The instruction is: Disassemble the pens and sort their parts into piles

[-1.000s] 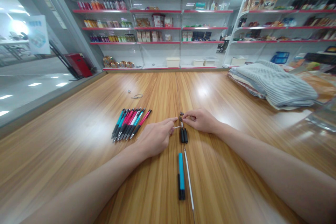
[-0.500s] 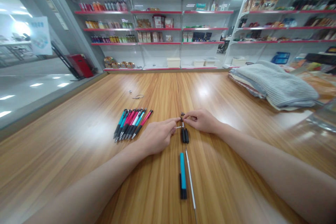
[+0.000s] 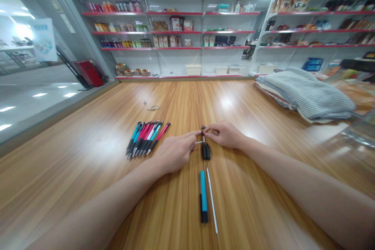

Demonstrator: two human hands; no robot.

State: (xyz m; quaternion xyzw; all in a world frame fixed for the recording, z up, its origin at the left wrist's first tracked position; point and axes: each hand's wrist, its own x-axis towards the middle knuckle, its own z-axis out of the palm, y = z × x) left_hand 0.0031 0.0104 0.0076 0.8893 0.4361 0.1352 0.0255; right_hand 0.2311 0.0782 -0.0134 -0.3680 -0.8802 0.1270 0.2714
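Observation:
My left hand [image 3: 177, 151] rests on the table with its index finger stretched towards a small group of tiny dark and silvery parts [image 3: 202, 128]. The other fingers are curled, and a thin whitish stick [image 3: 199, 142] pokes out from them. From the other side my right hand [image 3: 224, 134] reaches the same parts, thumb and fingertips pinched; anything between them is too small to make out. Just below lie two short black pen grips [image 3: 206, 151]. Nearer me are a turquoise pen barrel [image 3: 203, 191] with a black clip and a slim white refill [image 3: 212, 201].
Several ballpoint pens [image 3: 146, 138] in turquoise, pink and white lie left of my left hand. Beyond them are a thin grey loop [image 3: 153, 108] and a tiny shiny piece [image 3: 144, 102]. Folded cloths [image 3: 307, 93] are stacked at right, near a clear container [image 3: 363, 131]. Stocked shelves [image 3: 175, 31] stand behind.

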